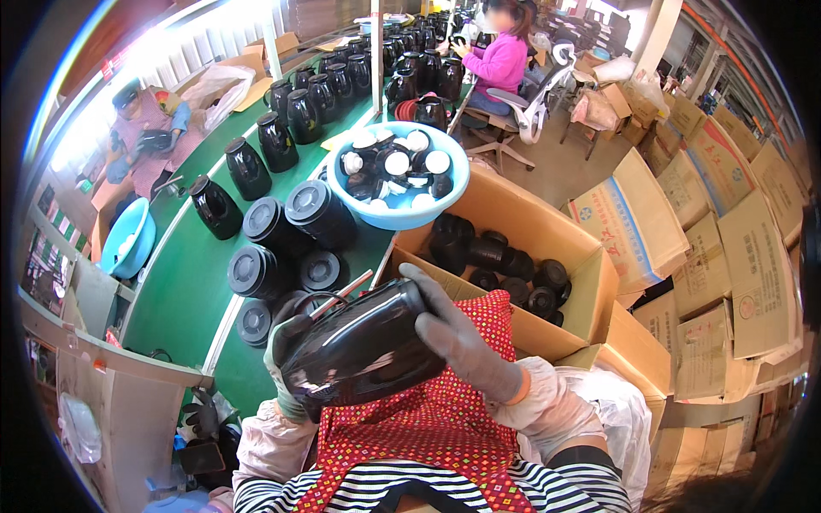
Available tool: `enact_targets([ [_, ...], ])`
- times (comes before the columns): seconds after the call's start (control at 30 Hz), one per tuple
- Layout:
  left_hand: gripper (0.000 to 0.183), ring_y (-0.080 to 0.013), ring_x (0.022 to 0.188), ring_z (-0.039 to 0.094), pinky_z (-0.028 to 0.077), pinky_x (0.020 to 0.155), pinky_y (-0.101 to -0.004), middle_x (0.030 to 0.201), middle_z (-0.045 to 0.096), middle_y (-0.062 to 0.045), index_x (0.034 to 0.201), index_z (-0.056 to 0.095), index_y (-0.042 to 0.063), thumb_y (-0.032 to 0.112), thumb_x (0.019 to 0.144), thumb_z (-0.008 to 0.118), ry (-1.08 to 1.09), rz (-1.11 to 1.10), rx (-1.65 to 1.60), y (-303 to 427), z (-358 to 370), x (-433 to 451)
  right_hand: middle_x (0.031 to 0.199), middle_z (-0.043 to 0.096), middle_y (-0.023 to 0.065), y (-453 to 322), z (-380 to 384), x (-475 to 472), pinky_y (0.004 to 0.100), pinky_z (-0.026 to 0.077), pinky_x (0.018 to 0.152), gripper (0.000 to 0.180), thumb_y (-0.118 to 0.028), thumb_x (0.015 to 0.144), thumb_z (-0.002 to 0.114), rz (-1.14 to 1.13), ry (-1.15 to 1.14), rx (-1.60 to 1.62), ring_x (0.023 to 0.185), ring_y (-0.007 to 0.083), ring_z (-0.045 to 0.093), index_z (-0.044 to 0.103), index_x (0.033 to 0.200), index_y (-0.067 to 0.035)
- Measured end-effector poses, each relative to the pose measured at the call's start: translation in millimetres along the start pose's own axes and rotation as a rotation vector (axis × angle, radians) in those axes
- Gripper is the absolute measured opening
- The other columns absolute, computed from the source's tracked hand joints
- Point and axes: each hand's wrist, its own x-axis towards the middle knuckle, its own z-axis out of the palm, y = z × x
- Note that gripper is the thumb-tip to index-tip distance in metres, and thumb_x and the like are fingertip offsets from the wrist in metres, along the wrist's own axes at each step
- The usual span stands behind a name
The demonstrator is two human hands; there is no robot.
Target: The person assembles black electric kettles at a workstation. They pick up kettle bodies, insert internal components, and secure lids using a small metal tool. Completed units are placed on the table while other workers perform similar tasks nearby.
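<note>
A glossy black jug body point(365, 349) lies tilted on its side between my two gloved hands, in front of a red patterned apron point(410, 436). My left hand point(283, 365) grips its left end. From beside that hand a thin metal rod point(341, 294) sticks out up and to the right; what it belongs to is hidden. A thin dark loop, perhaps the jug's handle, curves near the rod. My right hand point(471, 349) wears a grey glove and rests its fingers on the jug's right end. Just beyond stand several matte black cylindrical housings point(321, 208) with round ridged ends.
A light-blue basin point(401, 221) holds white and black lids. An open carton point(587, 301) of black parts stands at right. Finished-looking black jugs point(247, 170) line the green conveyor belt point(167, 308). Two co-workers point(497, 64) sit further off. Stacked cartons point(699, 269) fill the right side.
</note>
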Motion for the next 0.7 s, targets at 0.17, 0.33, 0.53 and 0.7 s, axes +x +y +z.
enact_targets([
  [0.17, 0.048, -0.0364, 0.125, 0.071, 0.061, 0.102, -0.0448, 0.149, 0.062, -0.03, 0.123, 0.07, -0.002, 0.013, 0.084, 0.093, -0.08, -0.199, -0.17, 6, 2, 1, 0.164, 0.038, 0.0268, -20, 4, -7, 0.0518, 0.032, 0.127, 0.098, -0.038, 0.081, 0.086, -0.584, -0.128, -0.677, 0.152, 0.046, 0.042, 0.044, 0.164, -0.006],
  [0.33, 0.046, -0.0351, 0.118, 0.075, 0.062, 0.097, -0.0432, 0.147, 0.064, -0.03, 0.119, 0.074, -0.002, 0.018, 0.083, 0.093, -0.049, -0.1, 0.009, 9, 4, 13, 0.163, 0.039, 0.0253, -11, -2, -10, 0.0518, 0.035, 0.126, 0.1, -0.044, 0.084, 0.084, -0.551, -0.111, -0.664, 0.151, 0.0425, 0.043, 0.04, 0.166, -0.005],
  [0.53, 0.044, -0.0358, 0.109, 0.079, 0.065, 0.087, -0.0388, 0.143, 0.066, -0.034, 0.116, 0.076, -0.003, 0.015, 0.08, 0.094, -0.104, 0.261, 0.546, 36, -17, 30, 0.166, 0.048, 0.0048, 22, -10, -11, 0.0354, 0.036, 0.128, 0.063, -0.032, 0.118, 0.052, 0.299, 0.101, 0.687, 0.149, 0.0152, 0.049, 0.03, 0.171, -0.006],
  [0.7, 0.043, -0.0386, 0.111, 0.078, 0.063, 0.096, -0.0415, 0.147, 0.063, -0.032, 0.116, 0.074, -0.002, 0.007, 0.079, 0.094, -0.114, 0.248, 0.379, 36, -27, 29, 0.177, 0.029, 0.0111, 24, -27, -21, 0.0379, 0.027, 0.132, 0.071, -0.026, 0.119, 0.049, -0.007, -0.078, -0.131, 0.156, 0.0183, 0.039, 0.011, 0.176, -0.006],
])
